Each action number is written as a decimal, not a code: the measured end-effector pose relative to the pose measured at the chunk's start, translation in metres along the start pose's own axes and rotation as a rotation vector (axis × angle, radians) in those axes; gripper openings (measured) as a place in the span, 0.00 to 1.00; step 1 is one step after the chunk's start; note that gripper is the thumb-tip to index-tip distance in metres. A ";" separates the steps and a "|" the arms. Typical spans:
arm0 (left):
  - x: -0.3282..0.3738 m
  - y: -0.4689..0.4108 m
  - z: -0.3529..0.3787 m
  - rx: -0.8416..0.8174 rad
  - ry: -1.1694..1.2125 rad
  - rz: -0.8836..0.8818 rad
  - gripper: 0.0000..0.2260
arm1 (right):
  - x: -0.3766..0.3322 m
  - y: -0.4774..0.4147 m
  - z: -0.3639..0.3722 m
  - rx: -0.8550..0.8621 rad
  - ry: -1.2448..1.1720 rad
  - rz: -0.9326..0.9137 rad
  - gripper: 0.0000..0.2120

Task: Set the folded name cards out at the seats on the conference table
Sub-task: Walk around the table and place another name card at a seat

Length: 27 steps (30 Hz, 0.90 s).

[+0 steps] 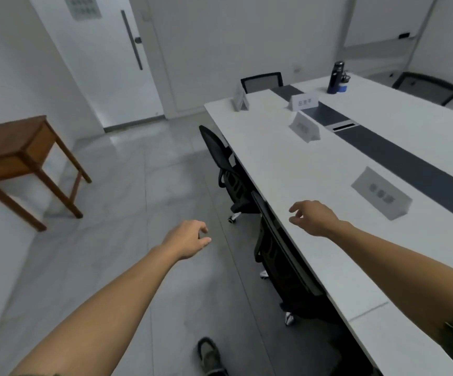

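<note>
White-walled meeting room, grey tiled floor, a closed door (105,58) at the far end and a small wooden side table (16,153) against the wall to my left. The long white conference table (287,169) runs along my right. Four folded name cards stand on it: the nearest card (381,196) just beyond my right hand, a second card (304,127) further up, a third card (303,101) and a fourth card (240,98) near the far end. My left hand (187,238) hangs over the floor, fingers loosely curled, holding nothing. My right hand (313,217) hovers above the table edge, half open, empty. Black chairs (228,169) are tucked under. A dark bottle (335,77) stands at the far end.
</note>
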<state>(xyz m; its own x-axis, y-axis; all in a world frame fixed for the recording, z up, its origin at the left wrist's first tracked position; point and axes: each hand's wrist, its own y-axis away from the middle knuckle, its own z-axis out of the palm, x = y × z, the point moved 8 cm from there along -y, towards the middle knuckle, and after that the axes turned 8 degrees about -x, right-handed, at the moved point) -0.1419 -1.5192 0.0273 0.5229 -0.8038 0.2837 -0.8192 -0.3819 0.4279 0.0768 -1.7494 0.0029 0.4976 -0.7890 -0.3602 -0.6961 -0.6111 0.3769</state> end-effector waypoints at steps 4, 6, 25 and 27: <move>-0.054 -0.076 -0.050 0.015 0.007 0.013 0.17 | -0.047 -0.092 -0.010 -0.006 -0.018 0.010 0.17; -0.082 -0.114 -0.084 0.007 0.004 0.016 0.17 | -0.073 -0.136 -0.026 0.003 -0.025 0.029 0.17; -0.219 -0.480 -0.317 0.020 0.015 0.088 0.16 | -0.201 -0.535 -0.126 0.015 -0.122 0.105 0.16; -0.236 -0.518 -0.345 0.001 0.013 0.073 0.16 | -0.214 -0.584 -0.140 -0.004 -0.131 0.118 0.17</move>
<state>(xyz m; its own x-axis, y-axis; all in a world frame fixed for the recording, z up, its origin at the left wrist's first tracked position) 0.2406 -0.9744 0.0341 0.4648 -0.8236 0.3250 -0.8554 -0.3229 0.4049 0.4493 -1.2321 -0.0202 0.3407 -0.8404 -0.4215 -0.7434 -0.5153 0.4264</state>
